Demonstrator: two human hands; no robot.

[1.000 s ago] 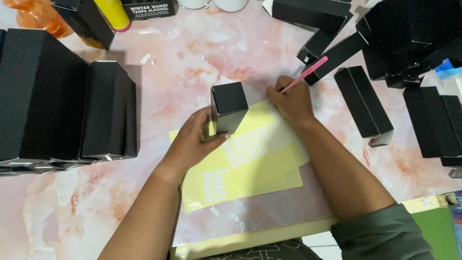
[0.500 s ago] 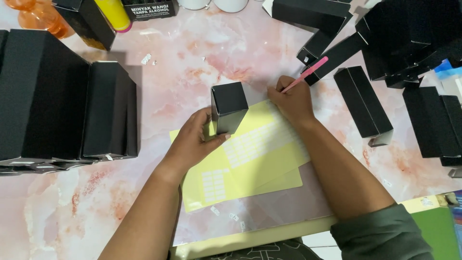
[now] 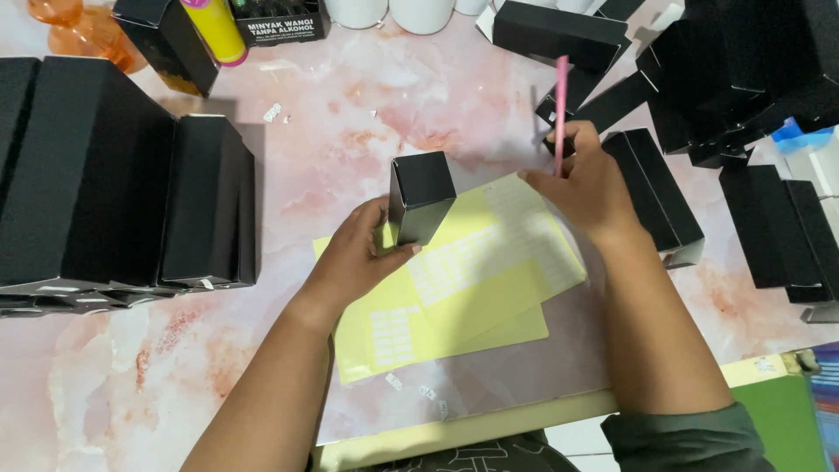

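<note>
the left hand point(image 3: 363, 253) is wrapped around the lower part of a small black box point(image 3: 419, 197), fingers closed on its sides; the box stands upright, long axis vertical, near the middle of the surface point(image 3: 350, 131), its base on the top left corner of the yellow sheets point(image 3: 489, 288). the right hand point(image 3: 590, 183) is to the right of the box, well apart from it, fingers pinched together on a pink stick point(image 3: 560, 109) that points straight up and away toward the far edge. its fingertips rest at the sheets' upper right corner. so the box lies to the left of the stick hand, and the left hand is the one on it.

the sheets are two, overlapped, with rows of small white labels point(image 3: 476, 258); a few loose labels lie near the front edge.

the surface is pink marble-patterned. tall black boxes point(image 3: 131, 201) stand in a block along the left edge, more black boxes point(image 3: 743, 79) pile up at the far right corner, and flat ones point(image 3: 655, 197) lie just right of the right hand. at the far left corner are an orange glass point(image 3: 74, 35) and a yellow tube point(image 3: 214, 31).
</note>
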